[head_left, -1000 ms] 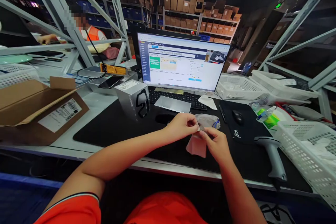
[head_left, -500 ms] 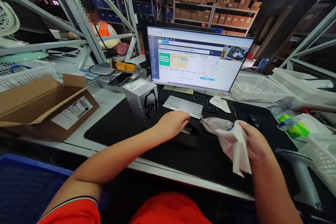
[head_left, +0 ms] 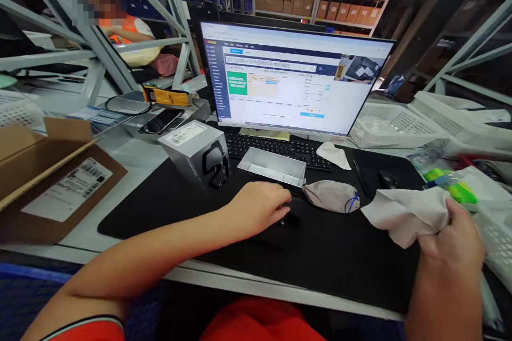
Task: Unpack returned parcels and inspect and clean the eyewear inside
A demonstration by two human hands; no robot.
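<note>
My right hand [head_left: 452, 234] grips a thin white cloth [head_left: 412, 213], which hangs out to the left of the fingers above the black mat [head_left: 320, 256]. Over the middle of the mat is my left hand [head_left: 262, 208], its fingers curled and closed. A small dark, shiny object [head_left: 290, 219] shows just under its fingertips; its kind is unclear against the mat. Between the hands lies a grey pouch [head_left: 330, 195] with a blue drawstring. Behind the left hand sits a shallow grey open tray [head_left: 274, 168]. To its left stands a grey box [head_left: 196, 157] with a black pattern.
A monitor [head_left: 280, 85] and keyboard [head_left: 276, 148] stand at the back. An open cardboard box [head_left: 68, 186] is on the left, near a phone [head_left: 163, 121]. White baskets [head_left: 396, 125] and a mouse [head_left: 388, 178] are on the right. Another person [head_left: 128, 26] sits beyond the frame.
My right hand has moved right with the white cloth, away from the grey pouch, which now shows fully. My left hand stays near the dark object. The view has shifted slightly.
</note>
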